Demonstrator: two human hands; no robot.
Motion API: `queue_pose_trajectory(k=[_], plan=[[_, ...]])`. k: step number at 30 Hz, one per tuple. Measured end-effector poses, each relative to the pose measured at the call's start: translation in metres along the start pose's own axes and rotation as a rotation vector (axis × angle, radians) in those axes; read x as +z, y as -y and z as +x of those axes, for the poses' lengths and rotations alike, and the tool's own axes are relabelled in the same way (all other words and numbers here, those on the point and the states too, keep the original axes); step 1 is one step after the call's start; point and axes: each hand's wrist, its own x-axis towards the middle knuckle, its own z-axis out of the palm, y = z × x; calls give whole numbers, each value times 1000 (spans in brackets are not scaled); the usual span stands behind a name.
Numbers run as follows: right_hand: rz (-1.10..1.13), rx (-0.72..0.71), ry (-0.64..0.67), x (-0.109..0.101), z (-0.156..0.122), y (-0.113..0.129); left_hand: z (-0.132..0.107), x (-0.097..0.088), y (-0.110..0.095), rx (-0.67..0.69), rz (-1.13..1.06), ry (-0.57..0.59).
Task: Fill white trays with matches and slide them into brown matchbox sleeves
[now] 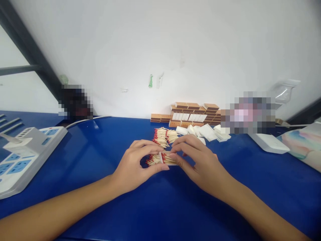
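A small white matchbox tray (172,163) filled with red-tipped matches lies between my hands on the blue table. My left hand (135,160) curves around its left end, thumb on the near side and fingers on the far side. More loose matches (152,160) lie inside that curve, against the tray's end. My right hand (198,157) is bent over the right end, with its thumb tip by the matches there; its grip is partly hidden. Just beyond the fingers is a pile of matches (162,135) with red heads mostly to the left.
Several white empty-looking trays (208,132) lie behind my right hand. Brown matchboxes (188,106) are stacked against the wall. A white power strip (32,160) sits at left, a white box-shaped item (269,143) at right. Two areas are blurred out.
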Motion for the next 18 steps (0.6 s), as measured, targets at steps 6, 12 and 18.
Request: queue_pose_trajectory(k=[6,12,18], plan=[[-26,39,-44,-8,2,-9,4,-3,1,-52,-24,-166],[-185,91,89,-8,-1,-45,8,-3,8,-103,-12,-180],[-241,107,202,9,2,-67,5,-1,8,-26,22,-143]])
